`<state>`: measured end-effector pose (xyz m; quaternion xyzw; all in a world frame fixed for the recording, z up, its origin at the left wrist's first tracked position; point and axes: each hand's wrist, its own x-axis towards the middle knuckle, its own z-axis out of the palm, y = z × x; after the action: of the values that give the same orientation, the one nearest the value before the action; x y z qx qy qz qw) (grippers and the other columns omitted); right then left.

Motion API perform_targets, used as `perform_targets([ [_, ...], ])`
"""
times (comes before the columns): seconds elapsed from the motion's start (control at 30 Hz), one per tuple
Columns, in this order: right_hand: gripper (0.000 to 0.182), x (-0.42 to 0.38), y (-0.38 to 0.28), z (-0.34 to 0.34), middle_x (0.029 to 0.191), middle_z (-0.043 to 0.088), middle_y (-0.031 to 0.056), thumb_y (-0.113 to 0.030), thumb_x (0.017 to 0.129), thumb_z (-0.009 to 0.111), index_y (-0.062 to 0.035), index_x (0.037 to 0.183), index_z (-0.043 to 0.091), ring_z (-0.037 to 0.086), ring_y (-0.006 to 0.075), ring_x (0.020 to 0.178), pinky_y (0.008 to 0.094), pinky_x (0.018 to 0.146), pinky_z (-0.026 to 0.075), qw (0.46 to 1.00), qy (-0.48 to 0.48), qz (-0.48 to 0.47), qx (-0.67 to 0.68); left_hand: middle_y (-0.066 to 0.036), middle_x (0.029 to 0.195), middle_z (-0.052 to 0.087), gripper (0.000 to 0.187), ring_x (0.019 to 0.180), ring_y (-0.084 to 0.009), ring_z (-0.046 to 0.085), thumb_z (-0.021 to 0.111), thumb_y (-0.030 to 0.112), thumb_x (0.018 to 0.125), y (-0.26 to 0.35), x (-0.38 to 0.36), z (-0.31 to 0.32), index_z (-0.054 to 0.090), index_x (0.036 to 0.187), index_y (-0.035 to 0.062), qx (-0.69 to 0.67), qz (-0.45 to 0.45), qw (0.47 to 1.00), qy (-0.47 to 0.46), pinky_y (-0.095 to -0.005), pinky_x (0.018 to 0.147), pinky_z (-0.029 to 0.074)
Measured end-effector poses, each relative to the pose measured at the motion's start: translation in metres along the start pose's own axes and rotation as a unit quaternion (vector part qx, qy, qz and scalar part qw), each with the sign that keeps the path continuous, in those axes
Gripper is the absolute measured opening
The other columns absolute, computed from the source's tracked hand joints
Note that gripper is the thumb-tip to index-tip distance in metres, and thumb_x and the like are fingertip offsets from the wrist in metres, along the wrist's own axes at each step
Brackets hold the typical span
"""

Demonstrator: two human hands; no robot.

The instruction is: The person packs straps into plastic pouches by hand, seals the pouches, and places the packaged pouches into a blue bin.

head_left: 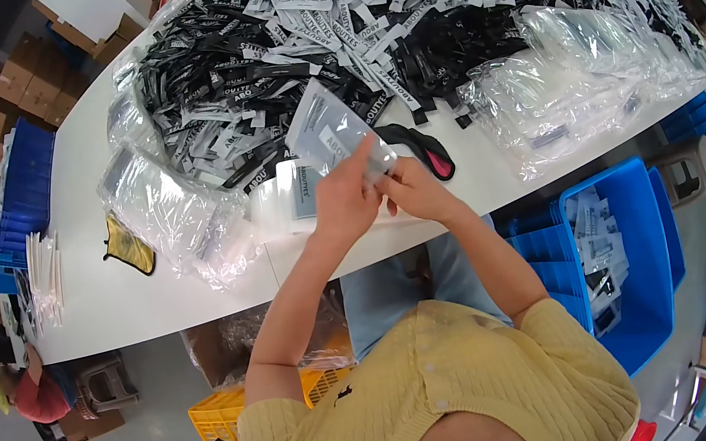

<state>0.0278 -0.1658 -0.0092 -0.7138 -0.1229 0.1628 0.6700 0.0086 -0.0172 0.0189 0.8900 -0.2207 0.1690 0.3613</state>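
Note:
A clear plastic bag (320,119) with a grey-white printed piece inside is held up over the table's near edge. My left hand (347,194) is closed on its lower left side, thumb lying along the front. Fingers bent, my right hand (415,192) grips the bag's lower right end. Beneath the hands lies a stack of whitish plastic bags (272,207), with a grey printed card (304,193) beside my left hand. A black pouch-like piece with pink lining (436,161) lies just beyond my right hand.
A big heap of black and white printed strips (322,22) covers the table's far side. Clear bags are piled left (172,212) and right (572,84). A gold piece (128,245) lies at left. A blue bin (641,258) stands at right; a person (34,391) is at far left.

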Motion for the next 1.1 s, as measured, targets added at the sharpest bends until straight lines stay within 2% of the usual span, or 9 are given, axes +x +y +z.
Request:
perform_targets([
  [0.17, 0.012, 0.016, 0.031, 0.003, 0.065, 0.061, 0.0058, -0.011, 0.080, 0.059, 0.0002, 0.080, 0.063, 0.059, 0.0142, 0.058, 0.0294, 0.051, 0.045, 0.953, 0.165, -0.204, -0.155, -0.012, 0.077, 0.060, 0.074, 0.065, -0.0260, 0.059, 0.059, -0.006, 0.065, 0.021, -0.003, 0.003, 0.042, 0.136, 0.0098, 0.003, 0.021, 0.998, -0.067, -0.0313, 0.060, 0.048],
  [0.27, 0.010, 0.005, 0.002, -0.006, 0.073, 0.065, 0.0042, -0.004, 0.077, 0.060, -0.0002, 0.086, 0.065, 0.059, 0.0132, 0.063, 0.0290, 0.057, 0.047, 0.995, 0.033, -0.087, -0.027, -0.009, 0.078, 0.060, 0.078, 0.066, -0.0274, 0.059, 0.063, -0.003, 0.065, 0.022, 0.013, -0.028, 0.039, 0.137, 0.0098, -0.177, -0.060, 0.970, -0.156, -0.0307, 0.065, 0.049],
  [0.3, 0.012, 0.002, -0.002, -0.009, 0.076, 0.065, 0.0038, -0.003, 0.078, 0.060, -0.0001, 0.088, 0.065, 0.059, 0.0131, 0.065, 0.0289, 0.059, 0.048, 0.999, -0.018, -0.044, 0.006, -0.009, 0.079, 0.061, 0.079, 0.067, -0.0283, 0.059, 0.064, -0.002, 0.064, 0.020, 0.022, -0.038, 0.038, 0.138, 0.0103, -0.073, 0.037, 0.991, -0.102, -0.0320, 0.067, 0.049],
  [0.33, 0.017, 0.005, 0.007, -0.005, 0.082, 0.067, 0.0030, -0.004, 0.079, 0.061, -0.0004, 0.096, 0.065, 0.059, 0.0109, 0.071, 0.0272, 0.065, 0.048, 0.990, -0.009, -0.144, 0.002, -0.009, 0.080, 0.062, 0.080, 0.068, -0.0292, 0.060, 0.065, -0.001, 0.064, 0.016, 0.033, -0.046, 0.038, 0.138, 0.0107, 0.032, 0.132, 0.990, -0.043, -0.0333, 0.069, 0.049],
  [0.4, 0.029, -0.001, -0.003, -0.004, 0.088, 0.066, 0.0022, 0.000, 0.077, 0.062, 0.0007, 0.106, 0.063, 0.058, 0.0083, 0.080, 0.0261, 0.073, 0.047, 0.992, -0.028, -0.121, 0.008, -0.009, 0.080, 0.063, 0.077, 0.070, -0.0302, 0.061, 0.067, 0.002, 0.063, 0.004, 0.045, -0.056, 0.041, 0.136, 0.0110, 0.093, 0.178, 0.978, -0.053, -0.0355, 0.071, 0.049],
  [0.57, 0.022, -0.004, -0.006, -0.010, 0.085, 0.067, 0.0014, -0.010, 0.081, 0.065, -0.0006, 0.100, 0.066, 0.057, 0.0082, 0.075, 0.0261, 0.068, 0.047, 0.984, -0.091, -0.149, -0.030, -0.012, 0.076, 0.065, 0.050, 0.074, -0.0296, 0.063, 0.068, 0.009, 0.063, -0.001, 0.053, -0.071, 0.062, 0.112, 0.0087, 0.067, 0.012, 0.947, -0.313, -0.0377, 0.073, 0.049],
  [0.6, 0.020, -0.004, -0.002, -0.015, 0.083, 0.066, 0.0006, -0.010, 0.082, 0.064, -0.0002, 0.099, 0.065, 0.057, 0.0079, 0.074, 0.0257, 0.068, 0.046, 0.989, -0.107, -0.105, -0.005, -0.013, 0.072, 0.064, 0.032, 0.067, -0.0298, 0.061, 0.068, 0.012, 0.063, -0.004, 0.051, -0.069, 0.067, 0.094, 0.0057, 0.059, 0.025, 0.959, -0.277, -0.0362, 0.067, 0.048],
  [0.87, 0.019, -0.014, -0.023, -0.021, 0.080, 0.061, -0.0013, -0.014, 0.091, 0.053, 0.0006, 0.093, 0.065, 0.054, 0.0067, 0.071, 0.0235, 0.063, 0.044, 0.996, -0.011, 0.081, 0.033, 0.002, 0.060, 0.052, 0.016, 0.056, -0.0037, 0.041, 0.064, 0.013, 0.082, -0.022, 0.046, -0.066, 0.061, 0.075, -0.0018, -0.124, -0.137, 0.926, -0.328, -0.0241, 0.048, 0.034],
  [1.1, 0.020, -0.018, -0.039, -0.011, 0.074, 0.062, 0.0009, -0.018, 0.086, 0.061, 0.0008, 0.089, 0.066, 0.052, 0.0058, 0.067, 0.0247, 0.058, 0.042, 0.996, -0.074, -0.052, -0.014, 0.003, 0.053, 0.045, 0.026, 0.051, -0.0032, 0.036, 0.063, 0.014, 0.081, -0.015, 0.033, -0.056, 0.055, 0.062, -0.0020, -0.257, -0.197, 0.909, -0.265, -0.0248, 0.044, 0.031],
])
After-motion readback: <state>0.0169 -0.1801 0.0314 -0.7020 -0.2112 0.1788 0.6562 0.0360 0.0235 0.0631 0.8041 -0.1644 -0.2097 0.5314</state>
